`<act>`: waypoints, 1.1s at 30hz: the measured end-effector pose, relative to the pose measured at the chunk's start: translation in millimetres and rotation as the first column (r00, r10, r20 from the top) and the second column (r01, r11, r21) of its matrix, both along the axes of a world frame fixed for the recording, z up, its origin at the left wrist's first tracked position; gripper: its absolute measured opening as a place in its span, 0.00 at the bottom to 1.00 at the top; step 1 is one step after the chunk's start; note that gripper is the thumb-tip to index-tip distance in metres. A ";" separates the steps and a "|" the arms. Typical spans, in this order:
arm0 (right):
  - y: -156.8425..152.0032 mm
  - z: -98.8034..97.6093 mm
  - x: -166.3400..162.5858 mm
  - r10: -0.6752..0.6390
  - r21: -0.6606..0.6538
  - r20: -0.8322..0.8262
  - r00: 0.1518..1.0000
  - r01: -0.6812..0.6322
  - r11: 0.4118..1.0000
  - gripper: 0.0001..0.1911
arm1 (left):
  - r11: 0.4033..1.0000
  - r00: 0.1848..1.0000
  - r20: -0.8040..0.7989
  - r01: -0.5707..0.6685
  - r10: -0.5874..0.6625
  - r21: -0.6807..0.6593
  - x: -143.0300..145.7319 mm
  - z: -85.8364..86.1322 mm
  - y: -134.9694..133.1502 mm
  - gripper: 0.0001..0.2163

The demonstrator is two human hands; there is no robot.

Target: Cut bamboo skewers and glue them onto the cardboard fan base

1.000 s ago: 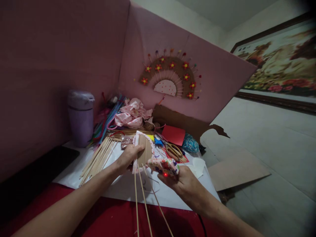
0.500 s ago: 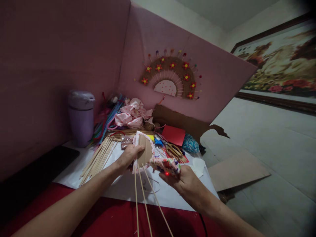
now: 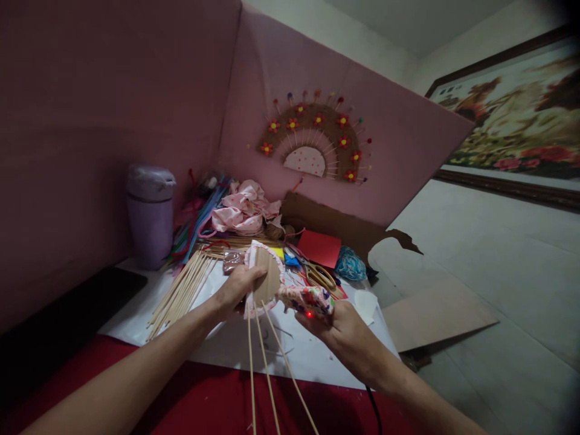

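Note:
My left hand (image 3: 239, 286) grips a cardboard half-disc (image 3: 268, 272), thumb flat on its bare brown face. Pinkish-white fabric is folded round the rim. Three thin wooden sticks (image 3: 268, 368) run from its lower edge toward me. My right hand (image 3: 333, 329) is wrapped round a flower-patterned glue gun (image 3: 306, 297) with a red light glowing on its side and a black cord (image 3: 374, 408) hanging below. The gun's nozzle end is at the half-disc's lower right edge; whether it touches, I cannot tell.
Bamboo sticks (image 3: 183, 293) lie left on a white sheet (image 3: 312, 361). Behind are crumpled pink fabric (image 3: 247, 208), gold-handled scissors (image 3: 319, 275), red paper (image 3: 318, 248) and blue yarn (image 3: 350, 264). A purple tumbler (image 3: 151, 217) stands left. A decorated cardboard arch (image 3: 312, 115) hangs on the pink board.
Almost nothing differs. The whole view has shifted very slightly; both hands keep their hold, with the glue gun at the same edge of the half-disc.

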State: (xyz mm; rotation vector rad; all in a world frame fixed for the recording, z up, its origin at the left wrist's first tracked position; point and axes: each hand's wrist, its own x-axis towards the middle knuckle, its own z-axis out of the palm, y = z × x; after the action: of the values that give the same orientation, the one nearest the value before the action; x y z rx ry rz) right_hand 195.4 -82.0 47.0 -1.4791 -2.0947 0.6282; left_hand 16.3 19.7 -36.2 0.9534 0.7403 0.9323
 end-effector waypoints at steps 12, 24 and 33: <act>-1.4 2.1 -2.0 0.014 -0.040 -0.009 1.000 -0.014 0.999 0.13 | 0.998 0.999 0.045 0.009 -0.007 -0.059 1.0 4.7 -2.5 0.15; 1.1 1.1 -0.4 0.007 0.000 0.007 1.000 -0.007 1.000 0.12 | 1.000 1.000 0.008 0.000 0.000 -0.022 1.0 5.5 -2.6 0.15; 4.4 -3.0 3.8 -0.039 0.044 0.017 0.999 0.039 0.998 0.14 | 1.000 1.000 -0.016 -0.018 0.018 0.014 1.9 1.7 -0.5 0.16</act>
State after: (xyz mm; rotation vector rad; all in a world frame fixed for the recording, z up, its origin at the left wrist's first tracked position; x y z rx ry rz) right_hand 199.1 -77.6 43.9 -1.5027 -2.0743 0.5534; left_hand 18.2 19.2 -34.5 0.9682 0.7580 0.9476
